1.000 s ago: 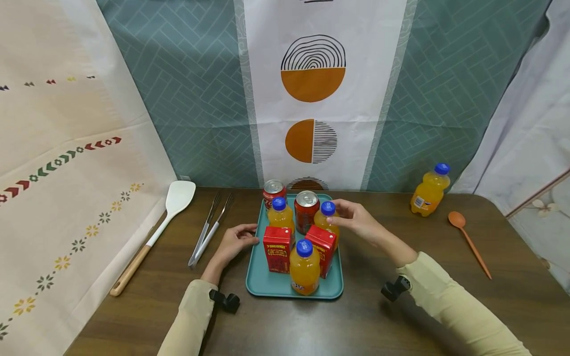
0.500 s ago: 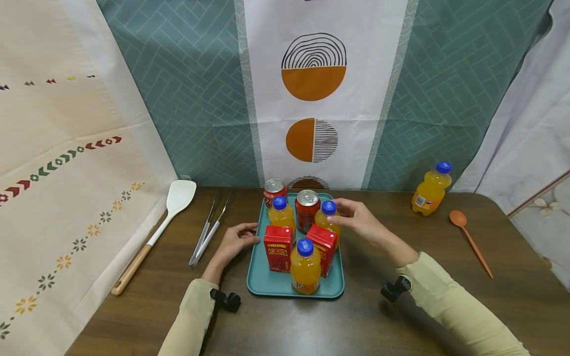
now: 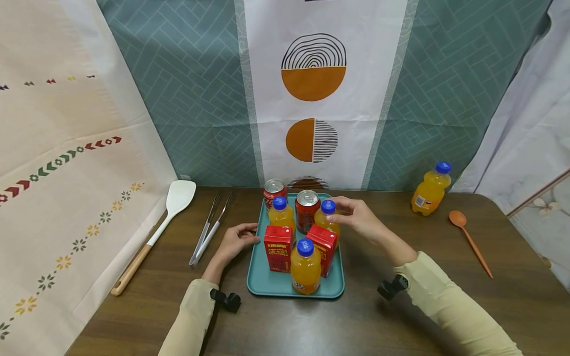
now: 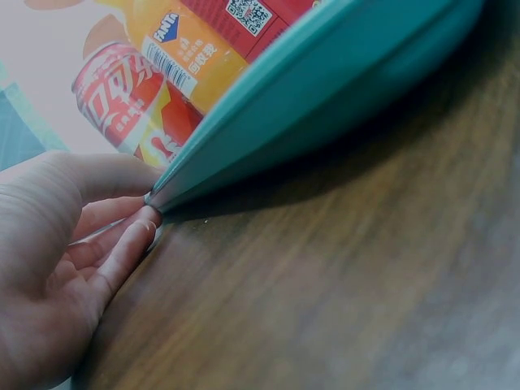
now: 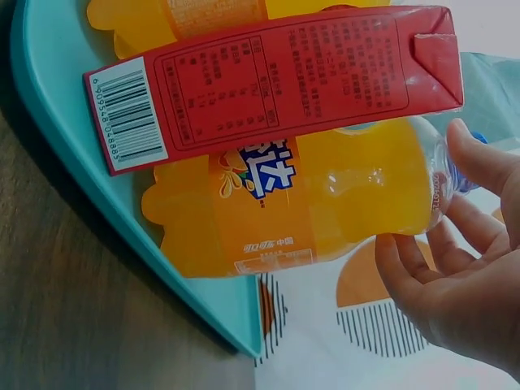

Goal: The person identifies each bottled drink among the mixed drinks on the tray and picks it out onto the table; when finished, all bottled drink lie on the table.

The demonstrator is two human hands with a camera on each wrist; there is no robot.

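Observation:
A teal tray (image 3: 285,288) holds orange drink bottles, red cartons and red cans. The left hand (image 3: 236,242) pinches the tray's left rim; in the left wrist view, the thumb and fingertips of that hand (image 4: 69,252) meet at the tray edge (image 4: 268,122). At the tray's right side, the right hand (image 3: 358,220) has its thumb and fingers round the neck of an upright bottle (image 3: 328,220). The right wrist view shows this hand (image 5: 455,260) curled at the top of the bottle (image 5: 325,195), beside a red carton (image 5: 276,85).
Metal tongs (image 3: 207,237) and a white spatula (image 3: 171,210) lie left of the tray. On the right, another orange bottle (image 3: 429,193) stands near the back edge, with an orange spoon (image 3: 469,242) beside it. Patterned cloth hangs behind the table.
The right hand and wrist have shifted very slightly to the left, and the bottle in its fingers has tipped or moved a touch with them. The left hand keeps its place.

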